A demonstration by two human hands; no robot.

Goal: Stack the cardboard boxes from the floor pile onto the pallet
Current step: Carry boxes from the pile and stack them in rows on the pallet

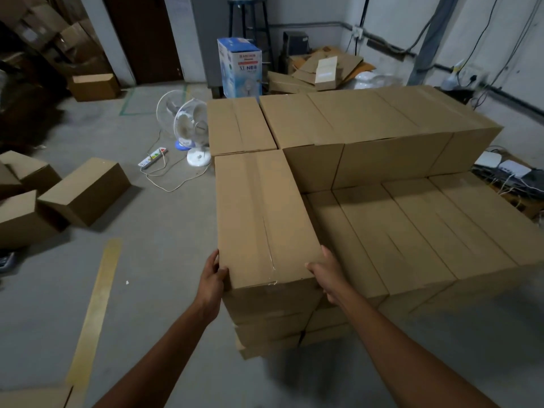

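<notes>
Cardboard box (pixel 262 213) (just one) gripped by left hand (pixel 213 275) and right hand (pixel 326 273).

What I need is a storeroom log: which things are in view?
top brown cardboard box: one, brown, near-left column of stack
stacked brown cardboard boxes: many, brown, centre and right
loose brown cardboard boxes: several, brown, floor at left
white table fans: two, white, floor left of stack
white power strip: one, white, floor beside fans
printed cardboard carton: one, blue and white, by back wall
dark stool: one, dark, behind carton
flattened cardboard sheets: heap, brown, back right
left hand: one, grips top box's near-left corner
right hand: one, grips its near-right corner
</notes>
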